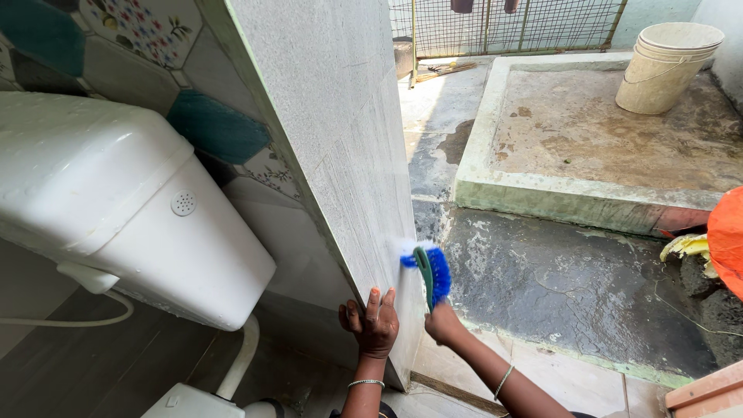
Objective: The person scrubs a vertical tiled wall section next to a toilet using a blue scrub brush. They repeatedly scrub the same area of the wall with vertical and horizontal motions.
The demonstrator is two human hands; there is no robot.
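My right hand (444,321) grips the handle of a scrub brush (430,271) with a green back and blue and white bristles. The bristles press against the grey textured face of a wall end (348,139), low down near its edge. My left hand (371,325) rests flat on the same wall's edge just left of the brush, fingers spread upward. Each wrist wears a thin bangle.
A white toilet cistern (101,201) with a pipe hangs on the tiled wall at left. Wet dark floor (573,279) lies to the right, then a raised concrete platform (588,193) with stacked cream buckets (667,66). An orange object (727,240) sits at the right edge.
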